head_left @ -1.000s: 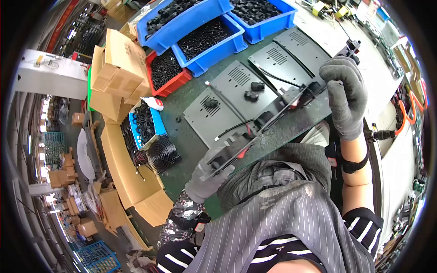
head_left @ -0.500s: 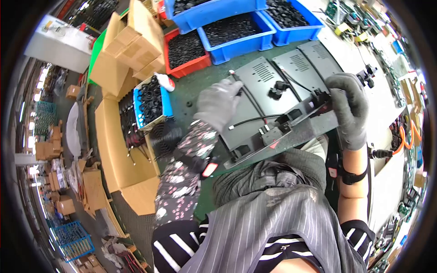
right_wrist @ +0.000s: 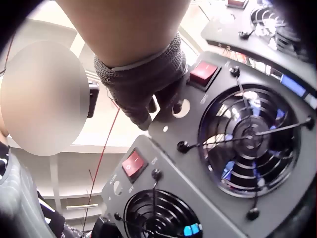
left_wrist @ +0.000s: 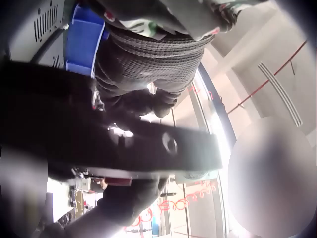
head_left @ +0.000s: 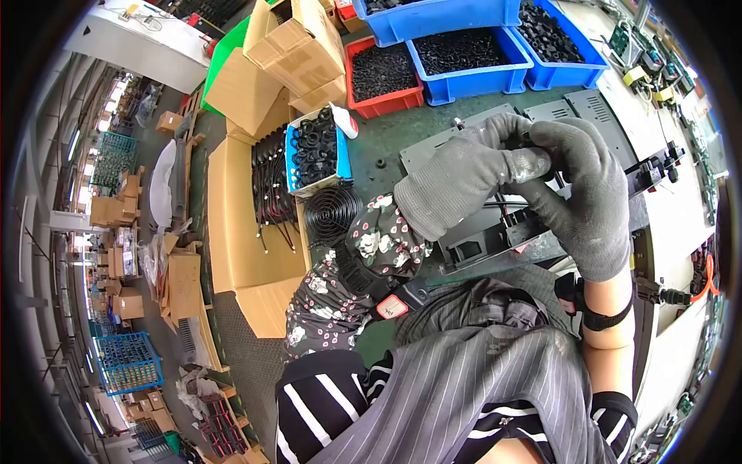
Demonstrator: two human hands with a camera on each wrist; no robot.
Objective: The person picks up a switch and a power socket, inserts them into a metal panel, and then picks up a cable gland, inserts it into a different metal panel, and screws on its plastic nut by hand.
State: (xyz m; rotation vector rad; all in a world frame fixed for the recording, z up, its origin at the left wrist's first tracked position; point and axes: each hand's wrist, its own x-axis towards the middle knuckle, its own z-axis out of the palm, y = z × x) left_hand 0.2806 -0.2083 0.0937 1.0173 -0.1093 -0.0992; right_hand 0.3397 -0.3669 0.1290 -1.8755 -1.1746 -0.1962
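Note:
I hold a black metal fan panel (head_left: pixel 495 236) up over the green bench, and both grey-gloved hands meet at its upper edge. My left hand (head_left: pixel 464 182), in a floral sleeve, curls its fingers over that edge; whatever small thing it may pinch is hidden. My right hand (head_left: pixel 587 201) grips the panel from the right. In the right wrist view the right hand (right_wrist: pixel 148 94) clamps the rim of the panel (right_wrist: pixel 237 139), which carries two round fans and two red rocker switches. The left wrist view shows the panel (left_wrist: pixel 148 144) as a dark strip, the left hand (left_wrist: pixel 158 104) curled against it.
Similar flat panels (head_left: pixel 587 108) lie on the green bench. Blue bins (head_left: pixel 471 58) and a red bin (head_left: pixel 382 73) of black parts stand at the back. Cardboard boxes (head_left: pixel 294 46), a small blue box of black rings (head_left: pixel 313 151) and a wire fan grille (head_left: pixel 331 215) sit to the left.
My left hand let go of the panel's near end, reached to the panels on the bench, then came back up to the held panel beside my right hand.

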